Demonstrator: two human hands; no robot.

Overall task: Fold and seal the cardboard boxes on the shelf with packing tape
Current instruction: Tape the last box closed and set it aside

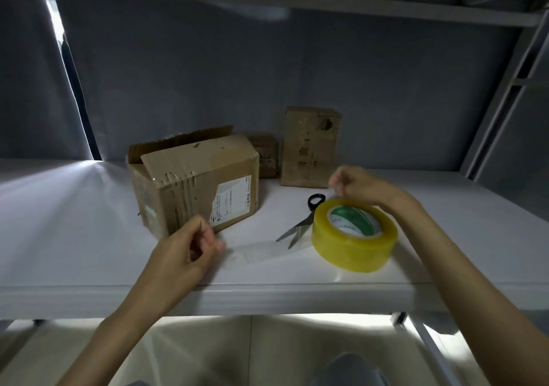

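The left hand [190,246] pinches the free end of a clear tape strip [261,252], which runs toward three o'clock to the yellow packing-tape roll [355,234]. The right hand [353,185], at the roll's twelve o'clock, has curled fingers; whether it grips the roll cannot be told. The open-flapped brown cardboard box [196,183] sits at the left hand's twelve o'clock on the white shelf [74,237], in a dim room.

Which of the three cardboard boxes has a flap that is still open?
The large box at the left, with the white label: its rear flap stands up. The small box and tall box look closed.

We see dim, bluish scene; bright daylight from curtain gap [64,68] (upper left) glares across shelf [74,222]; edges bowed, hands slightly motion-blurred.
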